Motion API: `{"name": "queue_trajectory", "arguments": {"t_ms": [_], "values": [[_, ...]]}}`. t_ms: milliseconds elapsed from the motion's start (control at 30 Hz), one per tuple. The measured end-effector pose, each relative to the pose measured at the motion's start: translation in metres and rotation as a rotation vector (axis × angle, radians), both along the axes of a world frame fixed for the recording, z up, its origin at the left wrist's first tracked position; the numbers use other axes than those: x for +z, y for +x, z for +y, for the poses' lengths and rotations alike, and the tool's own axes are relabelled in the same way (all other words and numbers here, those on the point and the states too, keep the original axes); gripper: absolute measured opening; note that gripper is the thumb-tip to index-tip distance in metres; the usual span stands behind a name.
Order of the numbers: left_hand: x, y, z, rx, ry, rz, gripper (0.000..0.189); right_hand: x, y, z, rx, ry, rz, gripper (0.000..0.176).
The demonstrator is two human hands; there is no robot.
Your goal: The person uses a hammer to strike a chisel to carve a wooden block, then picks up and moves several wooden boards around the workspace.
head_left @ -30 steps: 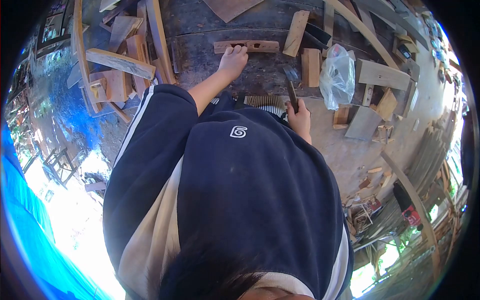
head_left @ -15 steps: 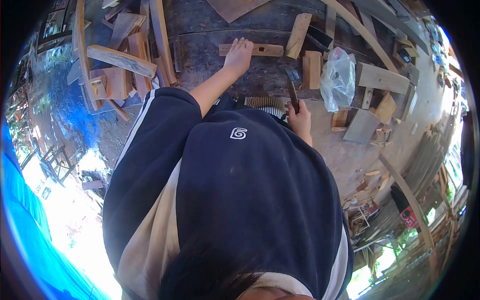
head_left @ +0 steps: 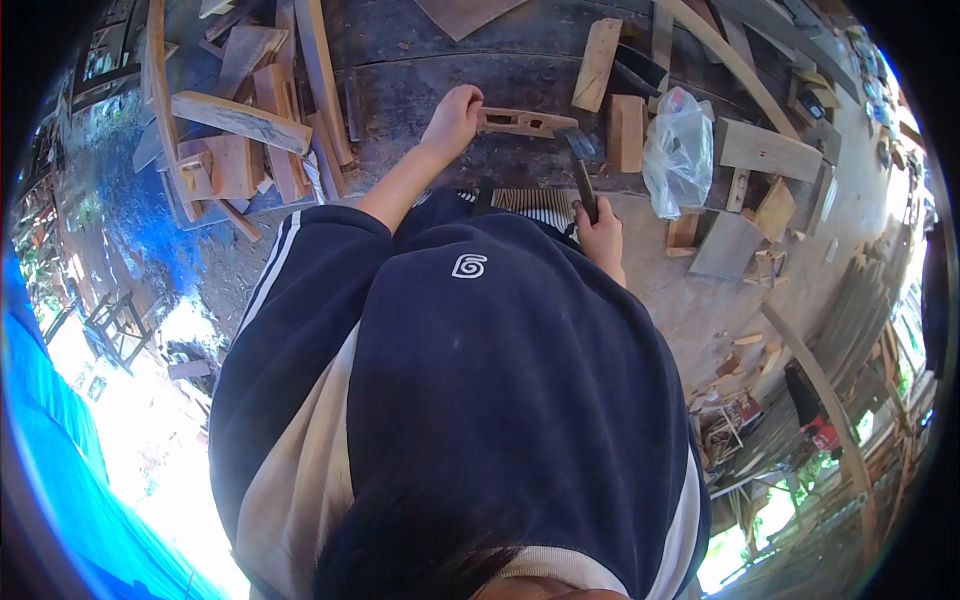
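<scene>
My left hand (head_left: 456, 118) is closed around the left end of a short wooden bar (head_left: 520, 122) with slots cut in it. The bar lies low over the dark worktop, its right end close to a hammer head. In my right hand (head_left: 601, 236) is the handle of a hammer (head_left: 583, 165), its metal head pointing away from me. Two wooden blocks stand near the hammer: one pale and tilted (head_left: 597, 65), the other upright (head_left: 627, 134).
A clear plastic bag (head_left: 677, 155) sits right of the blocks, with boards and offcuts (head_left: 768, 153) beyond it. Long strips and a thick beam (head_left: 242, 122) are piled on the left. A flat board (head_left: 465, 12) lies at the far edge.
My left hand has gone from lying across the bar to gripping its left end. The bar has shifted slightly toward me and rightward, tilting a little. The hammer has barely moved.
</scene>
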State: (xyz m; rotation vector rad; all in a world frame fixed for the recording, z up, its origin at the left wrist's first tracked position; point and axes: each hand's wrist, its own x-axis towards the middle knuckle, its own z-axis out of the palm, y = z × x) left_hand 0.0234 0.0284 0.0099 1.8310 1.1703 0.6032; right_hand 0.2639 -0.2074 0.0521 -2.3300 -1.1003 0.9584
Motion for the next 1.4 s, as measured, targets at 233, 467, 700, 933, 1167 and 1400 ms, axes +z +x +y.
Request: {"name": "queue_trajectory", "arguments": {"t_ms": [233,467,700,933,1167,1400], "values": [[0.001,0.011,0.022,-0.328,-0.07,0.178,0.016,0.005,-0.001,0.012,0.042,0.027,-0.036,0.025],[0.004,0.02,0.026,-0.248,-0.192,0.231,0.015,0.014,-0.006,0.016,0.022,0.012,0.008,0.027],[0.002,0.024,0.025,-0.266,-0.134,0.289,0.017,0.013,-0.001,0.013,0.026,-0.067,0.045,0.032],[0.008,0.037,0.01,-0.244,-0.008,0.369,0.017,0.012,0.0,0.018,0.028,-0.019,0.029,0.029],[-0.003,0.043,-0.004,-0.193,0.06,0.234,0.026,0.017,-0.003,0.028,0.057,0.005,0.072,0.03],[-0.01,0.034,-0.001,-0.196,-0.06,0.175,0.031,0.024,-0.021,0.055,0.081,0.132,0.147,0.031]]}}
